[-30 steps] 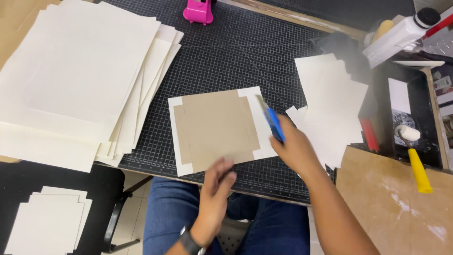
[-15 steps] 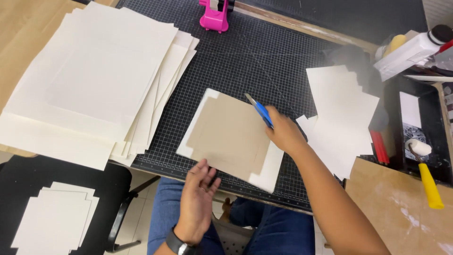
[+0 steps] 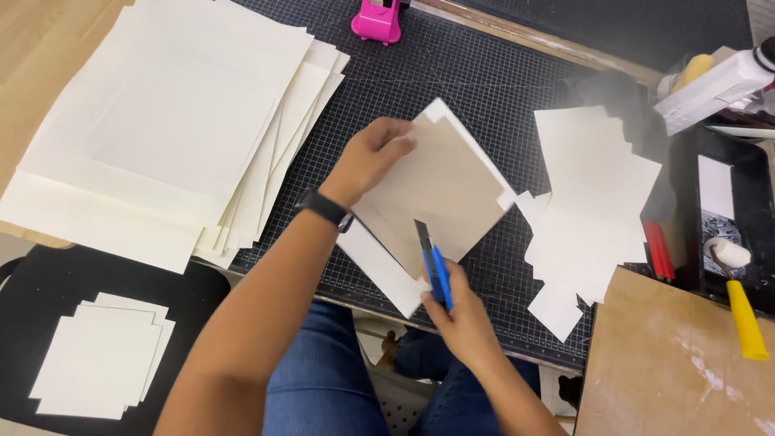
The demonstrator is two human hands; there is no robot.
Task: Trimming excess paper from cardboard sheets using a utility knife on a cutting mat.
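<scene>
One head-worn camera looks steeply down, close above the cutting mat [image 3: 500,73].

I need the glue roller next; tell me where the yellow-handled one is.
In the head view the yellow-handled roller is at the far right, its white head in the black tray, beside the brown board.

Clearance, as I read it from my grip on the grey board [image 3: 440,190]: bare cutting mat [image 3: 484,73] open beyond it. Left: stacked cream sheets [image 3: 186,121] crowd in. Right: loose cut paper pieces [image 3: 589,202] just beside. Far ahead: pink tool [image 3: 377,20] stands on the mat.
</scene>
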